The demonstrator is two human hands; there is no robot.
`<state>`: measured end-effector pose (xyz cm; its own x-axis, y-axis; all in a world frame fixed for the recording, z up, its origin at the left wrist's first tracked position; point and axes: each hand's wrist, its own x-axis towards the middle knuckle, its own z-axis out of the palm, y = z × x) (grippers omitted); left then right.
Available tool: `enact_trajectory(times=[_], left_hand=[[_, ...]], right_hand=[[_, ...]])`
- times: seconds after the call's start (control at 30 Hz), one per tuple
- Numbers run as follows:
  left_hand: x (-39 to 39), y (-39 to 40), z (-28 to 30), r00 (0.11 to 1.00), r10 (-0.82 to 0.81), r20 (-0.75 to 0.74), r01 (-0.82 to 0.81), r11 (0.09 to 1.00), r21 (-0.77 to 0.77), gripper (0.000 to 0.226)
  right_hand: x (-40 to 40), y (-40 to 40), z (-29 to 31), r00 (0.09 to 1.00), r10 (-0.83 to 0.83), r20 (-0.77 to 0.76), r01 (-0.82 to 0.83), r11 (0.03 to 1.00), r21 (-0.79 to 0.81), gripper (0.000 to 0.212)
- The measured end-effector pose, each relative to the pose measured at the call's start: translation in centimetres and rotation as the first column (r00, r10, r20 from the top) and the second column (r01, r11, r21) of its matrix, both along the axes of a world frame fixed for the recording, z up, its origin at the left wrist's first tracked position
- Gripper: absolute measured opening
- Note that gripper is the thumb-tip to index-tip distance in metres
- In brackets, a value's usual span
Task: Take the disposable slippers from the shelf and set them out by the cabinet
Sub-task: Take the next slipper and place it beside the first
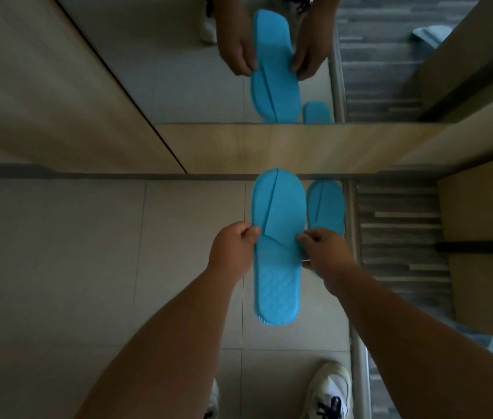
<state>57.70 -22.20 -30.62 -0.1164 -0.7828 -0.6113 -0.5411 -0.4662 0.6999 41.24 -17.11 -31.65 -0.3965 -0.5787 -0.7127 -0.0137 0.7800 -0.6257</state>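
Above the tiled floor (88, 237), both hands pinch one blue slipper (278, 237).

Both forearms reach forward and down; the left hand (233, 246) grips the slipper's left edge and the right hand (325, 249) its right edge, fingers curled at mid-length, toe pointing at the mirrored cabinet (269, 149). Just beside it on the right, a second slipper (326, 207) lies flat on the floor against the cabinet base.

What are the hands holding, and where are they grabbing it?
A flat blue slipper. The left hand pinches its left edge and the right hand its right edge, both near the middle where the folded strap ends.
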Motion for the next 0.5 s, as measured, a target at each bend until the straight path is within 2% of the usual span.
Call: enact_trajectory(times=[0.13,0.23,0.5], left_hand=[[-0.2,-1.0,-5.2,0.992,0.01,0.125,0.003,0.995,-0.103,0.024],[-0.7,-1.4,-8.7,0.986,0.034,0.161,-0.013,0.992,-0.125,0.022],[-1.5,-3.3,-16.9,0.973,0.035,0.229,-0.002,0.99,-0.141,0.023]], right_hand=[[-0.4,-1.0,-5.0,1.0,0.0,-0.013,0.0,1.0,-0.011,0.012],[-0.6,-1.8,-8.7,0.998,-0.002,-0.06,0.001,1.0,-0.026,0.013],[-1.4,-3.9,-16.0,0.965,0.115,-0.235,-0.119,0.993,-0.005,0.016]])
